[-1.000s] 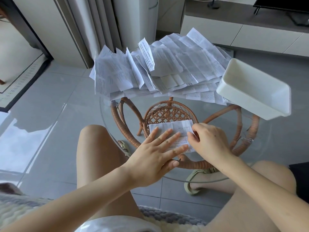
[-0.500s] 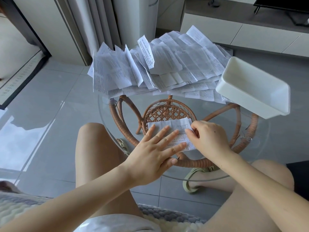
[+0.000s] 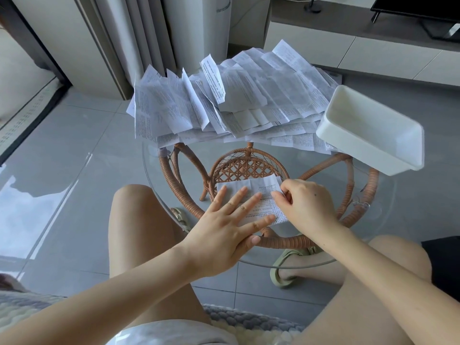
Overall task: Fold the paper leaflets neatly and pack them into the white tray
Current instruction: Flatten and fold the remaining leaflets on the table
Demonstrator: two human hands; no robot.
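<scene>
While left hand (image 3: 224, 227) pressed flat, fingers spread, on leaflet (image 3: 264, 183), right hand (image 3: 307, 205) pinched its right edge, below-left of white tray (image 3: 321, 131).

The right hand (image 3: 308, 207) hides the right edge of the leaflet (image 3: 258, 186), the left hand (image 3: 224, 235) its near-left part. I can't read the print on the pile (image 3: 249, 100): too small.
</scene>
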